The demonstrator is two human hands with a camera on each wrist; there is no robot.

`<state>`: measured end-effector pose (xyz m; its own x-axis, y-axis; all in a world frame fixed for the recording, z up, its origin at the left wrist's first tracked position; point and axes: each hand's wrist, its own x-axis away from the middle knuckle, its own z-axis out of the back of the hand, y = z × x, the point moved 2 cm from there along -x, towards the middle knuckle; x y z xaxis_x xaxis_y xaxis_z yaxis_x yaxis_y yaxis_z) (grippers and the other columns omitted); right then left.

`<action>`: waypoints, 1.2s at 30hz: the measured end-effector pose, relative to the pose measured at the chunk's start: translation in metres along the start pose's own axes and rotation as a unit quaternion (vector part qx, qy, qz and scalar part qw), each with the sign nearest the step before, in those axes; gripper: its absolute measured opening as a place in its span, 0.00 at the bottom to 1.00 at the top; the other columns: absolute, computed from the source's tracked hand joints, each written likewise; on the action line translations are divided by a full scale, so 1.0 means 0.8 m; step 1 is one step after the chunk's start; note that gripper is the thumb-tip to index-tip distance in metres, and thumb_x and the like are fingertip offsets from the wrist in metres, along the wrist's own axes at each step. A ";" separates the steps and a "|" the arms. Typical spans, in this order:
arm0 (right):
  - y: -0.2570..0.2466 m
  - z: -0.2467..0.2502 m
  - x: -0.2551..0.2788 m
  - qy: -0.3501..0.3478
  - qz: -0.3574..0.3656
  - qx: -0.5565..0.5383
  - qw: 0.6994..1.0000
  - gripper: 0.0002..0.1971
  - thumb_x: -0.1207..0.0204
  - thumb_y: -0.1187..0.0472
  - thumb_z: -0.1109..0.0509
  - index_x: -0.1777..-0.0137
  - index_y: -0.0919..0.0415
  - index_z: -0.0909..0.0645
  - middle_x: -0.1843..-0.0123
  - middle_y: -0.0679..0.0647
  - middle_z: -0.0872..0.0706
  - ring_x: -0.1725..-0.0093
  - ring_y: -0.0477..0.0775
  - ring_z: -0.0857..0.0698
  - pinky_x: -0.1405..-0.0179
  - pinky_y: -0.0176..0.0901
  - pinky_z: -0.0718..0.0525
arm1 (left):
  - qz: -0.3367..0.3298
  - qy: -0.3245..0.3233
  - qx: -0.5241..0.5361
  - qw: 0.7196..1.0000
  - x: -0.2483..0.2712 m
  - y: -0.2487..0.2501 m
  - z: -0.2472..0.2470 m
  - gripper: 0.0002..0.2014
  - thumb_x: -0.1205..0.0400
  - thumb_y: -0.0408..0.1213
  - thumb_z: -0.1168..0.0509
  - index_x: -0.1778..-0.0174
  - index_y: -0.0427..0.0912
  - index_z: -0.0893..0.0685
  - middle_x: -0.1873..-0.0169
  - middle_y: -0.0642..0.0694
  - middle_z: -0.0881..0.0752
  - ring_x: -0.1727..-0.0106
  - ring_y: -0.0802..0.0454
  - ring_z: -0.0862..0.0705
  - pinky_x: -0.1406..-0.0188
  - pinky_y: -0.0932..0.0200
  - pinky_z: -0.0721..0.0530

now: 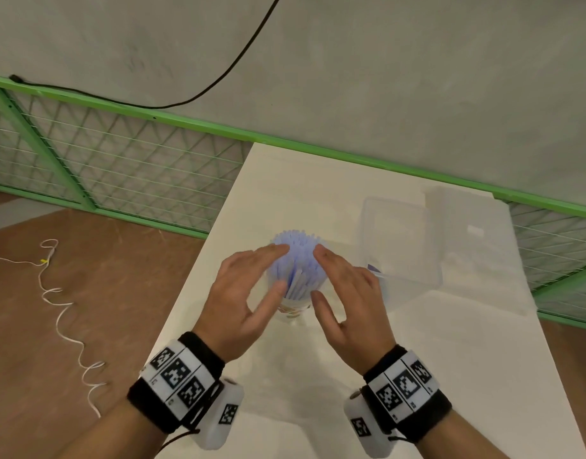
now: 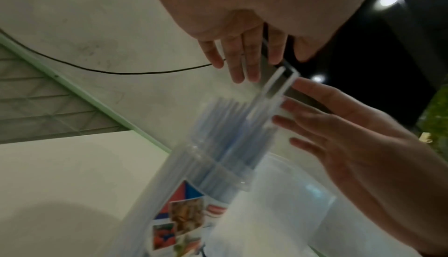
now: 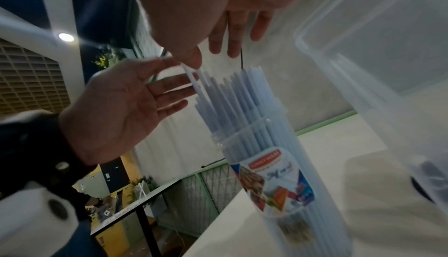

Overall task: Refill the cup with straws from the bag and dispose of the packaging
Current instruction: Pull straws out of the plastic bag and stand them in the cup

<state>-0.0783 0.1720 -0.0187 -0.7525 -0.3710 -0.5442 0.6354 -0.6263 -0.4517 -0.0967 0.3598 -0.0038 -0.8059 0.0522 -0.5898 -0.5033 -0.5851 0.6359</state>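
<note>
A clear cup (image 1: 293, 311) with a printed label stands on the white table (image 1: 318, 193), packed with pale blue straws (image 1: 298, 256) that fan out above its rim. My left hand (image 1: 268, 270) flanks the straws on the left, its fingers straight and its fingertips against them. My right hand (image 1: 334, 273) mirrors it on the right, also with straight fingers. The left wrist view shows the straws (image 2: 232, 131) between both flat palms. In the right wrist view the cup (image 3: 274, 175) stands upright. I see no straw bag.
A clear plastic bin (image 1: 404, 246) stands just right of the cup, with a small purple shape (image 1: 372, 268) showing through its wall. The table's left edge (image 1: 198, 260) drops to brown floor with a white cord (image 1: 63, 309). A green mesh fence (image 1: 119, 160) runs behind.
</note>
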 end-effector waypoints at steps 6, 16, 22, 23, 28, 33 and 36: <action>0.001 -0.016 -0.015 0.027 0.038 0.007 0.999 0.11 0.18 0.62 0.29 0.37 0.57 0.14 0.37 0.45 0.12 0.36 0.49 0.15 0.45 0.54 0.20 | -0.049 0.039 -0.018 0.998 -0.005 0.006 -0.015 0.07 0.21 0.33 0.28 0.48 0.40 0.09 0.51 0.54 0.09 0.50 0.59 0.14 0.47 0.49 0.16; 0.013 -0.026 -0.007 0.078 0.026 0.058 0.995 0.07 0.19 0.57 0.29 0.48 0.54 0.10 0.45 0.41 0.09 0.38 0.50 0.14 0.47 0.54 0.22 | -0.060 0.050 -0.046 0.996 -0.013 -0.013 -0.023 0.03 0.26 0.29 0.24 0.58 0.38 0.09 0.60 0.51 0.09 0.56 0.56 0.14 0.52 0.50 0.17; 0.005 -0.036 0.015 0.011 0.027 0.127 0.991 0.16 0.17 0.56 0.34 0.32 0.56 0.16 0.27 0.46 0.19 0.23 0.52 0.25 0.35 0.57 0.28 | -0.083 -0.002 -0.091 0.992 -0.005 -0.028 -0.032 0.03 0.23 0.32 0.26 0.63 0.42 0.11 0.54 0.51 0.10 0.47 0.49 0.14 0.47 0.48 0.21; 0.003 -0.037 0.020 -0.008 0.023 0.135 0.990 0.19 0.18 0.56 0.35 0.28 0.57 0.19 0.23 0.47 0.23 0.20 0.51 0.29 0.32 0.59 0.30 | -0.078 -0.004 -0.102 0.992 -0.005 -0.030 -0.033 0.04 0.23 0.34 0.27 0.64 0.43 0.11 0.52 0.52 0.11 0.44 0.48 0.15 0.45 0.48 0.23; -0.002 -0.026 0.024 -0.039 0.025 0.144 0.988 0.26 0.19 0.54 0.37 0.21 0.59 0.27 0.17 0.50 0.32 0.16 0.51 0.37 0.24 0.58 0.39 | -0.041 -0.037 -0.122 0.991 0.002 -0.028 -0.032 0.06 0.21 0.44 0.31 0.62 0.50 0.11 0.41 0.52 0.14 0.34 0.46 0.20 0.42 0.45 0.29; -0.005 -0.025 0.024 -0.107 0.012 0.160 0.981 0.28 0.19 0.49 0.38 0.19 0.55 0.30 0.16 0.46 0.34 0.15 0.51 0.40 0.25 0.63 0.38 | 0.056 -0.025 -0.089 0.994 0.006 -0.031 -0.020 0.14 0.18 0.45 0.40 0.40 0.52 0.14 0.30 0.53 0.22 0.28 0.55 0.26 0.36 0.52 0.35; -0.005 -0.006 0.002 -0.071 0.002 0.114 0.991 0.19 0.17 0.48 0.40 0.32 0.50 0.17 0.24 0.43 0.22 0.19 0.49 0.32 0.29 0.60 0.35 | 0.148 -0.028 -0.027 0.988 0.004 -0.047 -0.017 0.23 0.17 0.49 0.45 0.25 0.51 0.25 0.23 0.54 0.29 0.22 0.59 0.32 0.25 0.48 0.36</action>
<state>-0.0811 0.1773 -0.0213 -0.7769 -0.4572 -0.4328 0.5956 -0.7566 -0.2699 -0.0762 0.3714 -0.0365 -0.9324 -0.0838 -0.3516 -0.2264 -0.6230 0.7488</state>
